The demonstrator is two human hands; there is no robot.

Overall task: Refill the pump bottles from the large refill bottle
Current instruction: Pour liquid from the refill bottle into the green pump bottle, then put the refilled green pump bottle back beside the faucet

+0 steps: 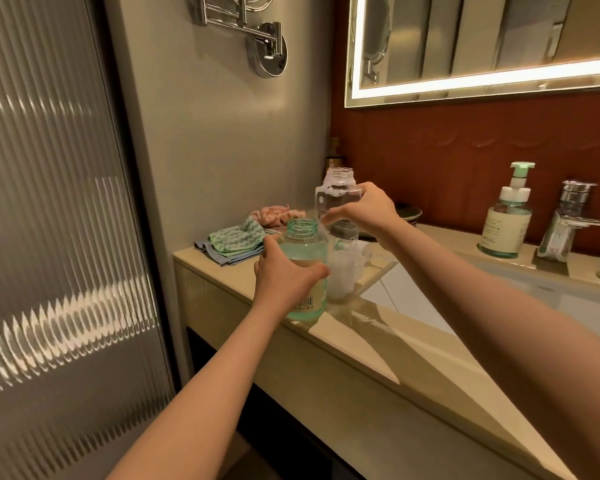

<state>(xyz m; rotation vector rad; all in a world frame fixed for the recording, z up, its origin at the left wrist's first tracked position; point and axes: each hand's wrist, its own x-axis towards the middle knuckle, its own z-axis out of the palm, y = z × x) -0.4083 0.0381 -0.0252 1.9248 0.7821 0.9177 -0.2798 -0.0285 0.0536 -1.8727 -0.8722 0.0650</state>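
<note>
A person is reaching both arms over a glossy beige vanity counter [378, 337].

The left hand [284, 275] is wrapping fingers and thumb around an uncapped green-tinted transparent bottle [303, 244] standing at the counter's front edge. The right hand [368, 209] is gripping an uncapped colourless transparent bottle [338, 192], raised just behind it. A green-topped pump bottle [508, 220] is standing well apart, beside the chrome faucet [574, 216].

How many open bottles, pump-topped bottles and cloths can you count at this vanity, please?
Open bottles: 2 (green bottle, clear bottle)
Pump-topped bottles: 1 (pump bottle)
Cloths: 3 (green cloth, blue cloth, pink cloth)
Total: 6
</note>
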